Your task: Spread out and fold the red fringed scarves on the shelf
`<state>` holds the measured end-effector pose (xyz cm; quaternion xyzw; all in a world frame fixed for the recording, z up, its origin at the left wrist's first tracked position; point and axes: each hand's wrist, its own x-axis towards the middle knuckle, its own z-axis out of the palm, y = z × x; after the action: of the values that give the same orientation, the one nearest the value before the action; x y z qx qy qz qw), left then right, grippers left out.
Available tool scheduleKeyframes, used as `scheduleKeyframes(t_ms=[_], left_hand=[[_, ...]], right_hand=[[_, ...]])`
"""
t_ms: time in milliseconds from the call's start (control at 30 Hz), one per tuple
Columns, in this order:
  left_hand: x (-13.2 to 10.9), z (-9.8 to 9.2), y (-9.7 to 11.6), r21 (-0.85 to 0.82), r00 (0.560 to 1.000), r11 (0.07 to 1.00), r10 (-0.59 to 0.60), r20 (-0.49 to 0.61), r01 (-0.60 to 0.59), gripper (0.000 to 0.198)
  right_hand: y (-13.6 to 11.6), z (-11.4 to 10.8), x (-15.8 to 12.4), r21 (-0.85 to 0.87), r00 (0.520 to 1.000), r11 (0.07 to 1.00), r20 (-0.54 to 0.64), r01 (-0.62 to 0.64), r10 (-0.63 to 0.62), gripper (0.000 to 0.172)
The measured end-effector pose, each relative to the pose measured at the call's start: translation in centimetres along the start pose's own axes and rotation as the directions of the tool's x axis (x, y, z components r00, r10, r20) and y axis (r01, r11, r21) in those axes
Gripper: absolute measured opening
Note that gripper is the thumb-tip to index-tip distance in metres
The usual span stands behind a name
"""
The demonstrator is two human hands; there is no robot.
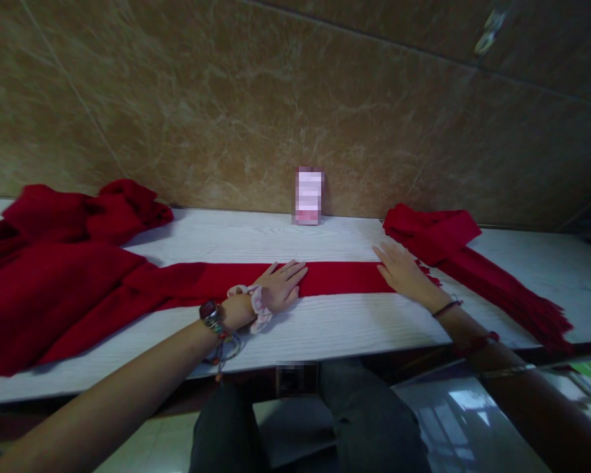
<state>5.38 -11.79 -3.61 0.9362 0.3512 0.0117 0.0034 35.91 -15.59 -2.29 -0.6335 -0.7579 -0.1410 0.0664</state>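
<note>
A long red scarf [342,278] lies across the pale surface, folded into a narrow flat strip in the middle. Toward the left it widens into a loose, rumpled spread. My left hand [280,286] rests flat on the strip with its fingers stretched to the right. Near the strip's right end, my right hand [404,270] lies palm down, fingers extended and pointing left. The fringe at that end shows partly from under the right hand. Neither hand grips the cloth.
A second red scarf [433,233] lies at the right, its fringed end toward the front edge. Another red cloth heap [93,211] is at the back left. A blurred pink-and-white packet [308,196] stands against the marbled wall [201,98]. The white wood-grain tabletop [335,328] ends before my knees.
</note>
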Motion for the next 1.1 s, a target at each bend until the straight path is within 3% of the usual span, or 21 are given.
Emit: scheduleKeyframes(t_ms=[67, 133, 233, 300, 400, 533, 600, 700, 800, 867, 967, 1100], left_hand=[[0.2, -0.1, 0.1, -0.006, 1.0, 1.0, 0.021, -0.01, -0.021, 0.052], [0.3, -0.1, 0.0, -0.013, 0.999, 0.999, 0.034, -0.029, -0.034, 0.052], [0.3, 0.0, -0.1, -0.018, 0.999, 0.999, 0.033, -0.042, -0.034, 0.051], [0.2, 0.2, -0.1, -0.022, 0.998, 0.999, 0.04, -0.053, -0.041, 0.051], [0.1, 0.5, -0.2, -0.027, 0.995, 0.998, 0.046, -0.083, -0.049, 0.05], [0.2, 0.9, -0.3, -0.022, 0.993, 0.998, 0.048, -0.104, -0.051, 0.05], [0.2, 0.9, -0.4, -0.013, 0.994, 0.999, 0.043, -0.096, -0.045, 0.05], [0.2, 0.9, -0.4, 0.0, 0.997, 1.0, 0.028, -0.072, -0.028, 0.051], [0.2, 0.8, -0.4, 0.004, 0.998, 1.0, 0.017, -0.062, -0.017, 0.05], [0.2, 0.8, -0.4, 0.003, 0.997, 1.0, 0.019, -0.072, -0.019, 0.05], [0.2, 0.7, -0.3, -0.006, 0.996, 0.999, 0.034, -0.081, -0.035, 0.05], [0.2, 0.7, -0.2, -0.021, 0.995, 0.999, 0.034, -0.089, -0.036, 0.05]], right_hand=[[-3.4, -0.9, 1.3, 0.145, 0.99, 0.98, -0.071, 0.134, -0.125, 0.045], [-7.2, -1.3, 2.3, 0.274, 0.948, 0.908, -0.062, 0.317, -0.312, 0.042], [-10.2, -0.8, 2.6, 0.291, 0.94, 0.898, -0.024, 0.331, -0.339, 0.039], [-9.6, 0.2, 1.9, 0.231, 0.974, 0.947, -0.007, 0.224, -0.228, 0.039], [-5.7, 1.7, 0.2, 0.11, 0.999, 0.993, 0.04, -0.031, 0.027, 0.047], [-1.0, 1.8, -0.9, -0.022, 0.948, 0.962, 0.166, -0.273, 0.273, 0.054], [-1.1, 0.9, -0.7, -0.022, 0.958, 0.964, 0.113, -0.264, 0.265, 0.053], [-4.2, -0.6, 0.0, 0.088, 0.999, 0.996, -0.048, -0.019, 0.023, 0.047], [-7.4, -0.9, 0.3, 0.16, 0.992, 0.979, -0.017, 0.129, -0.128, 0.042], [-7.7, -0.2, 0.1, 0.144, 0.996, 0.986, 0.015, 0.081, -0.084, 0.043], [-5.2, 1.3, -0.5, 0.09, 0.997, 0.993, 0.037, -0.074, 0.071, 0.045], [-1.3, 1.9, -1.0, -0.017, 0.939, 0.95, 0.146, -0.311, 0.31, 0.054]])
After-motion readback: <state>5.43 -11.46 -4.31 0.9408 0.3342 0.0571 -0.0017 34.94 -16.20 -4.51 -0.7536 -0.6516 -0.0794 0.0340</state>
